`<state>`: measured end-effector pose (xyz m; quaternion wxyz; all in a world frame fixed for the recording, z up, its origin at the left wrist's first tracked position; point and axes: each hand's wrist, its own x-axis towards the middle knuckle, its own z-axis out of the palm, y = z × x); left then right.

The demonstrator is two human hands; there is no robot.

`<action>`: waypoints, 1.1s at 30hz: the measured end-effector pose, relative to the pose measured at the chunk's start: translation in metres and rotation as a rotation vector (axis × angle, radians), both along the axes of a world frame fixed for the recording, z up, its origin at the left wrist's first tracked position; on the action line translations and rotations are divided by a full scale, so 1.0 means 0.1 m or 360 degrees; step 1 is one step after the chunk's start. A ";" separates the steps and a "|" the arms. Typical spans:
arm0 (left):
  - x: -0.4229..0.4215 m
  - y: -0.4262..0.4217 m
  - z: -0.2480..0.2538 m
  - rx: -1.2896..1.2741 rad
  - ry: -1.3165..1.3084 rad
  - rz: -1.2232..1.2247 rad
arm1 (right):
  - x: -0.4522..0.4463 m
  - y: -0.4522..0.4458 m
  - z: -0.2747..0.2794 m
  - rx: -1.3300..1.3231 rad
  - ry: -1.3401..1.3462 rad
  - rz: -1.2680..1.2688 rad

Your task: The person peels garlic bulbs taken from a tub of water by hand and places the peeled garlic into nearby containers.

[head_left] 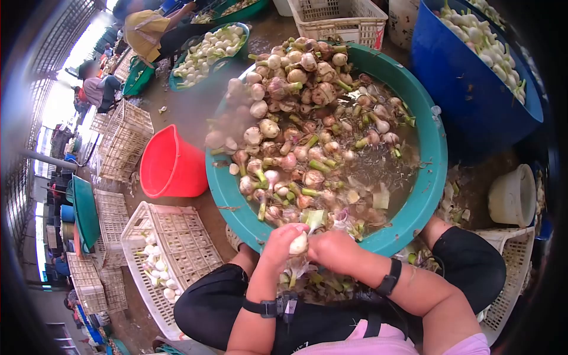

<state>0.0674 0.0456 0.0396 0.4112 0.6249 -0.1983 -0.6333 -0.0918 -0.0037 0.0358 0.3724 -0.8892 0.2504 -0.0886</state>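
My left hand [283,245] is closed around a pale, peeled-looking garlic bulb [299,244] just over the near rim of a large green tub [436,171]. Against the bulb's right side, my right hand [333,245] has its fingers curled in; what they pinch is hidden. A strip of pale green skin [316,219] stands up between the hands. Unpeeled garlic bulbs [313,160] with cut stems and brownish-purple skins fill much of the tub, heaped at the far left, in murky water. Shed skins [325,284] lie below my hands, between my legs.
A white crate [189,236] with white bulbs stands at my left, beside a red bucket [171,163]. A blue tub [467,83] of bulbs rises at the far right, near a white bucket [513,195]. Other people [145,32] sit at the upper left.
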 end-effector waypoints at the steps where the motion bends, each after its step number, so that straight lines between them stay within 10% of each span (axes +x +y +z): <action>1: -0.01 0.00 0.02 0.0002 0.0093 -0.0025 | 0.01 -0.04 -0.15 -0.0028 0.0022 0.0010; 3: -0.01 -0.01 0.05 -0.0009 0.0184 -0.0059 | 0.02 -0.10 -0.11 -0.0069 0.0042 0.0012; 5: -0.02 0.01 0.06 -0.0449 -0.0046 -0.0294 | 0.01 -0.09 -0.02 0.2358 -0.0214 -0.0954; 7: 0.01 -0.01 0.10 -0.0418 -0.0021 -0.0216 | -0.05 -0.05 -0.03 0.2342 -0.0339 -0.0896; 9: 0.00 0.02 0.09 -0.0378 0.0008 -0.0139 | -0.09 -0.01 -0.04 0.0890 -0.0455 -0.0382; 11: -0.06 0.03 0.10 -0.0172 -0.0348 -0.0461 | -0.10 -0.04 -0.13 0.0504 -0.0482 -0.0429; 13: -0.15 0.05 0.22 -0.0262 -0.0637 -0.0579 | -0.10 -0.13 -0.17 0.1888 -0.0234 -0.0984; 16: -0.17 0.06 0.26 -0.1114 -0.1701 -0.0984 | -0.13 -0.23 -0.30 0.2259 -0.0294 -0.1134; 19: -0.17 0.10 0.05 -0.1142 -0.1595 -0.0738 | -0.15 -0.22 -0.09 0.2465 -0.0411 -0.1059; 21: -0.13 0.10 -0.01 -0.1020 -0.1390 -0.0539 | -0.16 -0.16 0.05 0.2588 -0.1345 -0.0945; 23: -0.07 0.08 -0.07 -0.0503 0.0604 0.0668 | -0.36 -0.11 0.01 0.2526 -0.1355 -0.0871; 29: 0.14 0.10 -0.11 -0.0012 0.0909 0.1170 | -0.97 -0.50 0.34 0.2147 -0.2029 -0.1247; 33: 0.10 0.06 -0.13 0.0097 0.0598 0.1422 | -0.71 -0.45 0.06 -0.0056 0.0598 -0.0757</action>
